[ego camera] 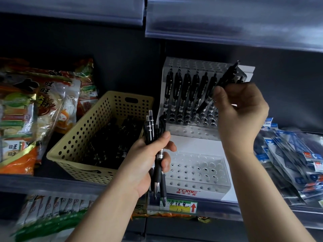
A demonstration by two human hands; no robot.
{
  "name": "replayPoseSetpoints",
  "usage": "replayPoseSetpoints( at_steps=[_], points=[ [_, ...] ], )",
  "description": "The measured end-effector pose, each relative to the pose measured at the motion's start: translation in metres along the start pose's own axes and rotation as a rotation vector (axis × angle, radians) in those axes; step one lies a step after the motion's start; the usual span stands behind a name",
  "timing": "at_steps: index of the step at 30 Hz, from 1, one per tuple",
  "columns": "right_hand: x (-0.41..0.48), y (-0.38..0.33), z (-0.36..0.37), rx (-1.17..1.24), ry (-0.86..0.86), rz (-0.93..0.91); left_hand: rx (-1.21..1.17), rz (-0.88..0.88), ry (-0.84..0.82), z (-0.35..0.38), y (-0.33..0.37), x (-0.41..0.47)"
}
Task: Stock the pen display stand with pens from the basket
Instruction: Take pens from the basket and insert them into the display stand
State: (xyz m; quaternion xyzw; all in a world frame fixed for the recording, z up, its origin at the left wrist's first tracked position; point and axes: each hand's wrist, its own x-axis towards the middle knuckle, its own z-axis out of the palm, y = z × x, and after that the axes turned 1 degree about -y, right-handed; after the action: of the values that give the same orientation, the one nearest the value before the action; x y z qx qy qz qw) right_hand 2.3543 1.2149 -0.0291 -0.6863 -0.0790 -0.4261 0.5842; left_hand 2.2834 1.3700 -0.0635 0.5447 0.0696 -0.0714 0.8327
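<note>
A clear acrylic pen display stand (195, 173) sits on the shelf, with a row of several black pens (187, 91) upright in its upper tier and bare holes in the lower tier. My right hand (239, 109) pinches one black pen (222, 82), tilted, at the right end of that row. My left hand (150, 154) grips a bundle of black pens (157, 158), tips pointing down, in front of the stand's left side. The yellow perforated basket (83, 137) to the left holds several more black pens (111, 142).
Snack bags (35, 105) crowd the shelf left of the basket. Blue-and-white packets (286, 154) lie stacked at the right. A shelf edge (227, 23) hangs close above the stand. A price label (180, 206) is on the shelf's front rail, with more packets (52, 208) below.
</note>
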Motion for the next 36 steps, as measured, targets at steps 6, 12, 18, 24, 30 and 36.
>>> replayPoseSetpoints(
  at_steps=[6, 12, 18, 24, 30, 36],
  points=[
    [-0.001, 0.005, 0.007, -0.155, -0.045, 0.001, 0.005, 0.006, -0.002, 0.000, 0.000, 0.000],
    [0.003, 0.008, 0.009, -0.316, -0.111, 0.066, 0.016, 0.012, -0.002, 0.002, 0.000, 0.001],
    [0.004, 0.007, 0.008, -0.350, -0.155, 0.089, -0.009, -0.004, 0.003, 0.004, -0.001, 0.001],
    [0.000, 0.005, 0.012, -0.442, -0.183, 0.015, -0.007, -0.009, -0.001, 0.003, -0.001, 0.001],
    [0.001, 0.004, 0.010, -0.474, -0.191, 0.014, -0.121, -0.032, -0.085, 0.008, 0.000, 0.002],
    [-0.003, -0.015, 0.003, -0.340, -0.363, 0.039, -0.102, 0.001, -0.156, 0.018, -0.003, 0.004]
  ],
)
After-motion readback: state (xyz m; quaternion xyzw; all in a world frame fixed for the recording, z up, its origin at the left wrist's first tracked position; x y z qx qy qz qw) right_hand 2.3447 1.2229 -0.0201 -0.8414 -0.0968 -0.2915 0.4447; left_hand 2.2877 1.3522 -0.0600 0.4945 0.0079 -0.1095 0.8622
